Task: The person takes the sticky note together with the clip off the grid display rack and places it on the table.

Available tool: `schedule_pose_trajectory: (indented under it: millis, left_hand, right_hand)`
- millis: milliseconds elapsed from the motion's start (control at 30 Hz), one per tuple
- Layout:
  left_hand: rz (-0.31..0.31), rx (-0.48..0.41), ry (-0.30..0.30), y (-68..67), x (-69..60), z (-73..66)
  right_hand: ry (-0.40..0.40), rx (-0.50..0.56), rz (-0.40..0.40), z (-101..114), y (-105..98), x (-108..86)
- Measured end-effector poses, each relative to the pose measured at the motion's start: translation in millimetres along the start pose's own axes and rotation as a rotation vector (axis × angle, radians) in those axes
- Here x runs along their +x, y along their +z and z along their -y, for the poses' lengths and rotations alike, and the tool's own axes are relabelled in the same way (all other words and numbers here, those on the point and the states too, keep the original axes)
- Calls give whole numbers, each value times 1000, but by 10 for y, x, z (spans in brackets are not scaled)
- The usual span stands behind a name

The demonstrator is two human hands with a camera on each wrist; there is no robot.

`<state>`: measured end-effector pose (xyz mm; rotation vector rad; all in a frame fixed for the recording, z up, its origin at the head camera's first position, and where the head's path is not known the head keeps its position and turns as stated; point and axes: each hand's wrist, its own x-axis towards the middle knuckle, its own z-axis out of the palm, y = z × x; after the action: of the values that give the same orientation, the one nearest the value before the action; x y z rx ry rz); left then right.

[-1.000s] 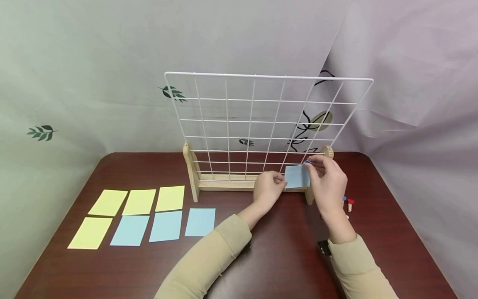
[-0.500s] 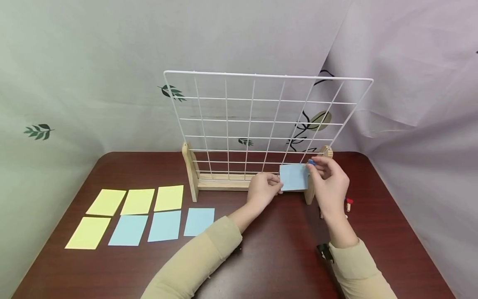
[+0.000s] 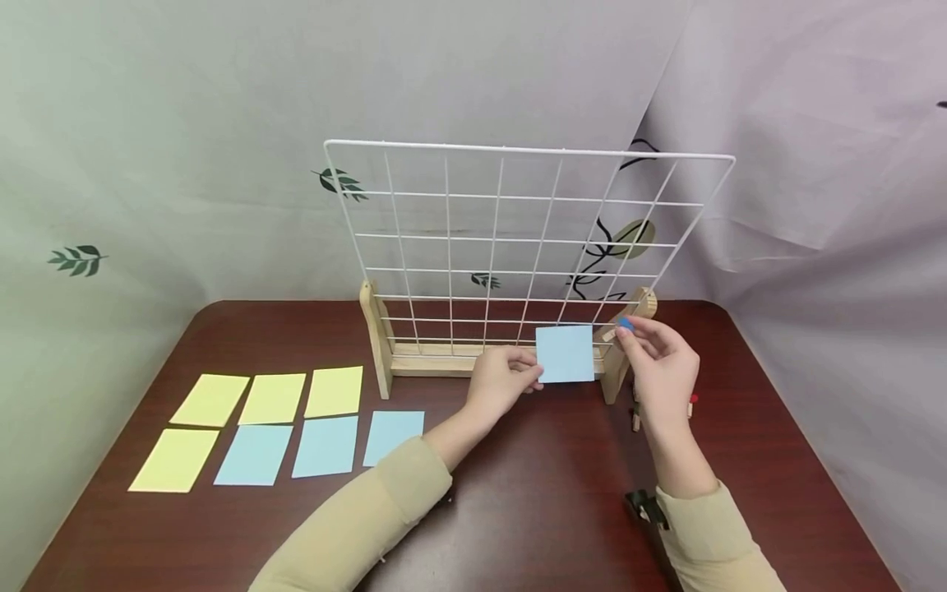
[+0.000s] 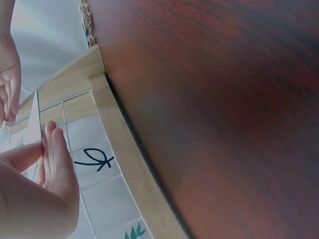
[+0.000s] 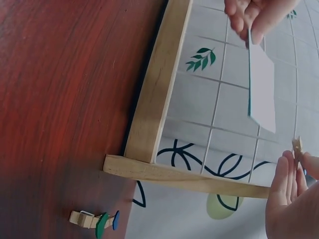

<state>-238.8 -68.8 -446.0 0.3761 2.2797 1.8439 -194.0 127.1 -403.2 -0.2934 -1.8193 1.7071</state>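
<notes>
In the head view my left hand pinches a light-blue square of paper by its left edge, between thumb and fingers. The paper stands upright before the lower right part of a white wire grid. To its right, my right hand pinches a small wooden clothespin with a blue end. A gap separates that clothespin from the paper in the right wrist view. Seen from the left wrist, the paper appears nearly edge-on.
A wooden stand bears the grid on the dark red table. Yellow papers and blue papers lie at the left in two rows. Several clothespins lie at the right, a green-ended one among them. A patterned curtain hangs behind.
My left hand has moved left and towards me with the blue paper. The right hand has shifted slightly right with the clothespin, so the two now stand apart.
</notes>
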Motion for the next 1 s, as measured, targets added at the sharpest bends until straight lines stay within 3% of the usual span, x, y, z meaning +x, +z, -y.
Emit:
schedule_pose_trajectory:
  millis: [267,633,1000]
  left_hand:
    - [18,-24,-16,-178,-85,-21]
    - [-3,-65,-68,-494,-206,-50]
    - [-12,-77,-101,-744,-352,-12]
  right_hand:
    - [38,75,-14,-15,-85,-7]
    - [77,165,-25,-40,-251,-7]
    - [103,154,-57,-84,-484,-8]
